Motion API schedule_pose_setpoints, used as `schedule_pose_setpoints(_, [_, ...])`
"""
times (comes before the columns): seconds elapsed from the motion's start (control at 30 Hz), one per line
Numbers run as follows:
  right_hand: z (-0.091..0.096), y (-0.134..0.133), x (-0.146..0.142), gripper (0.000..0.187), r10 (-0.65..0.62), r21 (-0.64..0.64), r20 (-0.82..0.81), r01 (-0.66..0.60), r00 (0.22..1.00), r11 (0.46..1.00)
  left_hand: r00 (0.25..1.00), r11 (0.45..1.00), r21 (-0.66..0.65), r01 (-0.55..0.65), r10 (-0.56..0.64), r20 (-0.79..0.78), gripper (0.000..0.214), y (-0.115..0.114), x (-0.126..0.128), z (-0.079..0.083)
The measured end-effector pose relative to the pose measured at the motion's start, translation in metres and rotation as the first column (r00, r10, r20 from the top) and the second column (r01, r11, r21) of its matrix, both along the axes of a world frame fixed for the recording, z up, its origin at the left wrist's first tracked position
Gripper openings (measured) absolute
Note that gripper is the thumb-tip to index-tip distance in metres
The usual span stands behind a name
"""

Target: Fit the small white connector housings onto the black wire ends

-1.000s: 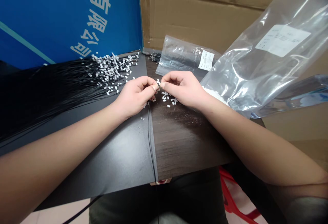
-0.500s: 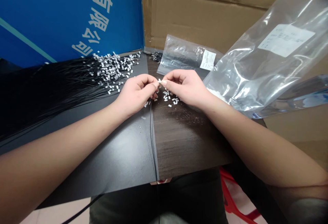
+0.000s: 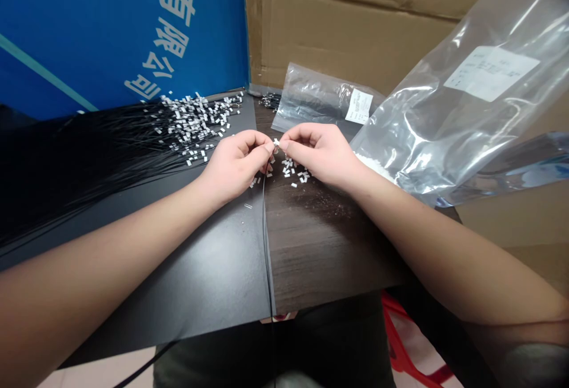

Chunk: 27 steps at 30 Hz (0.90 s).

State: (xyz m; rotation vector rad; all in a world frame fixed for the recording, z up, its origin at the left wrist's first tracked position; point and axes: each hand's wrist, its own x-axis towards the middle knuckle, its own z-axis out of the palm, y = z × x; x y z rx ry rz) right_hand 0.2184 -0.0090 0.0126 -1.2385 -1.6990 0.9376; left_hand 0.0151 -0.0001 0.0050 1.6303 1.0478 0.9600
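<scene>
My left hand [image 3: 235, 163] and my right hand [image 3: 317, 154] meet at the fingertips, both pinching a small white plastic piece [image 3: 276, 141]. A thin black wire [image 3: 265, 228] runs down the table from under my left fingers. Several loose white pieces [image 3: 291, 170] lie just below my right hand. Beyond my left hand, a dense pile of white pieces [image 3: 195, 121] sits at the ends of a large bundle of thin black wires [image 3: 89, 163]. My fingers hide what the held piece joins.
A black sheet [image 3: 200, 263] lies beside a dark wood-grain table top [image 3: 320, 246]. Behind stand a clear bag of black wires [image 3: 317, 96], a large labelled plastic bag [image 3: 453, 115], cardboard [image 3: 347, 38] and a blue printed board [image 3: 111, 32]. A red object [image 3: 395, 340] sits below right.
Both hands stay pinched together at about the same spot. The view has shifted only slightly.
</scene>
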Motion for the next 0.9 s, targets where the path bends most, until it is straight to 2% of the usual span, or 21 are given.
schedule_pose_setpoints(0.43, [0.0010,-0.0003,-0.0006,0.013,-0.013,0.010,-0.015,0.013,1.000,1.000,1.000,1.000,0.014,0.022,-0.022,-0.010,0.015,0.0020,-0.0001,-0.0028])
schedule_pose_setpoints(0.9, [-0.0005,0.0000,-0.0002,0.013,0.043,-0.069,-0.055,-0.047,0.998,0.996,0.997,0.996,0.072,0.050,-0.046,-0.066,0.016,0.0020,-0.0038,-0.0063])
